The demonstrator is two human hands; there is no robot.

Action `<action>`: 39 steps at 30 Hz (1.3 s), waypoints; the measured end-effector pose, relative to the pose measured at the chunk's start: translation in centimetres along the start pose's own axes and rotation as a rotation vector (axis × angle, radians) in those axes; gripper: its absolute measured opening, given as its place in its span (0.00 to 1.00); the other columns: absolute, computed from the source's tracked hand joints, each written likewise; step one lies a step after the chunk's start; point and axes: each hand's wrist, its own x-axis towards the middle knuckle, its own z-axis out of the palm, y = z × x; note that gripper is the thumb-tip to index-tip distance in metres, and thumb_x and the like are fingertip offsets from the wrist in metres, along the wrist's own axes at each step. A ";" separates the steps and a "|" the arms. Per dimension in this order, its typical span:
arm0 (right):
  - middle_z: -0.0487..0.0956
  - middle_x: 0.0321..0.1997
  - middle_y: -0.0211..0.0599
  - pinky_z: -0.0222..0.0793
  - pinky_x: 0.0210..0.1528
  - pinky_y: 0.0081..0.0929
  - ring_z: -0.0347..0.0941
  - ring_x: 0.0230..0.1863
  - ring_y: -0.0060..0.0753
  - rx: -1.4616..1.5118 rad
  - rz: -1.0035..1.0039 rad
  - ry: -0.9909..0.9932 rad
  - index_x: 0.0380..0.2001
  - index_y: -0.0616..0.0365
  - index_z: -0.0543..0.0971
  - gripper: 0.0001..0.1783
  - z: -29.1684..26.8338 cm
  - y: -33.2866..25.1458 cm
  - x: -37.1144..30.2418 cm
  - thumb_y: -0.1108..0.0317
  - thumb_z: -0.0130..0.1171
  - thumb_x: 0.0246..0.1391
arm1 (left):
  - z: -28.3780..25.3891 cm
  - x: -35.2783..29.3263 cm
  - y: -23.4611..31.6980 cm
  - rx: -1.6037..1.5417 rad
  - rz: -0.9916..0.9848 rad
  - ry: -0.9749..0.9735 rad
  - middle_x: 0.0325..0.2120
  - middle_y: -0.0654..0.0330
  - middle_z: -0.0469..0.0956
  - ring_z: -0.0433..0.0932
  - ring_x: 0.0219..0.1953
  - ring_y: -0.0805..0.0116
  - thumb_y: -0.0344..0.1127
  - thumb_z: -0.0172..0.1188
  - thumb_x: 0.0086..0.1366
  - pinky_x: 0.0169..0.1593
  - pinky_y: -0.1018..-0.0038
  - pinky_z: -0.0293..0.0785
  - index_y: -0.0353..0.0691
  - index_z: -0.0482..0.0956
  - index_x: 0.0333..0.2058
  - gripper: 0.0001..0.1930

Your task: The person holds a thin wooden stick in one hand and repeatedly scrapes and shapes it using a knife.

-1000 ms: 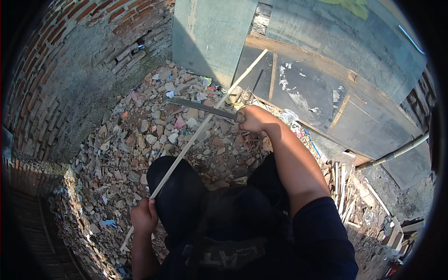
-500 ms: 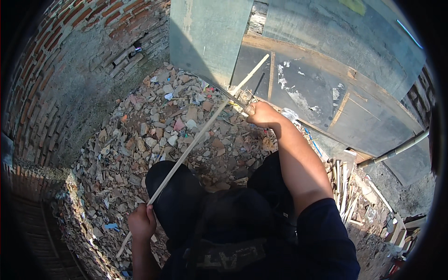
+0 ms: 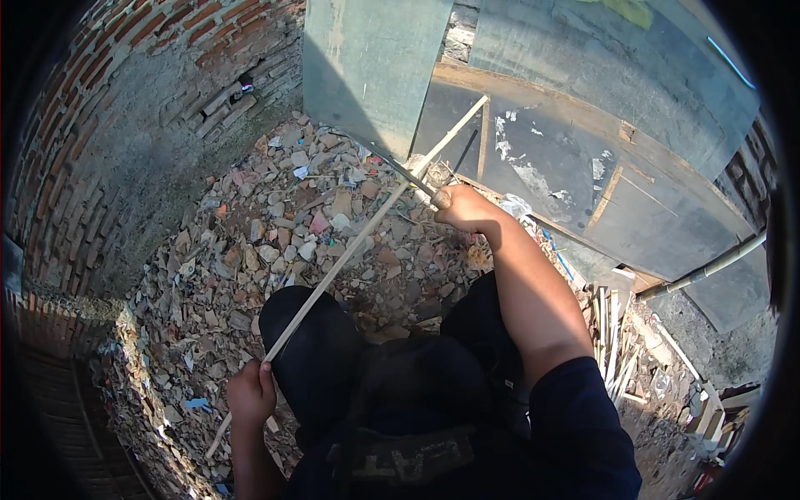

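Note:
A long, thin pale stick (image 3: pixel 350 252), split bamboo or wood, slants across from lower left to upper right, passing over my left knee. My left hand (image 3: pixel 251 392) is closed round its near part, with the thumb along it. At the middle, my right hand (image 3: pixel 460 208) grips the handle of a machete (image 3: pixel 414 178). Its dark blade points up and left and crosses the stick near the far end, seemingly touching it. The blade's tip blends into the shadowed rubble.
Broken brick and stone rubble (image 3: pixel 275 242) covers the ground. A brick wall (image 3: pixel 142 150) rises at left. Grey-green boards (image 3: pixel 375 67) lean at the back, with dark panels (image 3: pixel 550 150) to the right. Several pale sticks (image 3: pixel 615 333) and a bamboo pole (image 3: pixel 708 268) lie at right.
My right hand and the machete have shifted slightly left, and the blade now meets the stick a little differently. The stick's far end has moved slightly up and right. My left hand keeps its grip.

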 end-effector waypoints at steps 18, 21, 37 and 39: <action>0.83 0.34 0.50 0.75 0.45 0.43 0.81 0.40 0.50 -0.377 -0.293 -0.156 0.46 0.54 0.82 0.23 3.9 -7.0 -1.8 0.58 0.68 0.44 | -0.8 0.3 0.8 -0.104 -0.034 -0.058 0.17 0.43 0.73 0.75 0.23 0.37 0.40 0.49 0.74 0.27 0.50 0.67 0.35 0.71 0.26 0.17; 0.83 0.33 0.52 0.76 0.43 0.40 0.82 0.39 0.49 -0.250 -0.114 -0.125 0.44 0.58 0.83 0.21 1.5 -4.0 -0.9 0.61 0.66 0.45 | 0.6 0.6 0.3 -0.160 -0.019 -0.026 0.17 0.42 0.73 0.75 0.23 0.36 0.40 0.49 0.74 0.28 0.50 0.67 0.35 0.71 0.26 0.18; 0.84 0.36 0.51 0.75 0.48 0.42 0.81 0.42 0.52 -0.280 0.018 -0.014 0.39 0.56 0.83 0.16 -0.1 -1.3 0.1 0.65 0.64 0.45 | -0.3 1.0 0.9 -0.014 -0.008 -0.039 0.17 0.43 0.73 0.75 0.23 0.37 0.41 0.50 0.74 0.28 0.51 0.67 0.35 0.72 0.27 0.18; 0.84 0.38 0.48 0.75 0.49 0.43 0.81 0.44 0.54 -0.341 -0.058 0.021 0.41 0.55 0.83 0.16 0.5 -2.2 -0.5 0.64 0.64 0.46 | -0.5 1.2 1.0 -0.039 -0.005 -0.035 0.17 0.43 0.73 0.75 0.23 0.37 0.41 0.50 0.74 0.27 0.51 0.67 0.36 0.72 0.27 0.18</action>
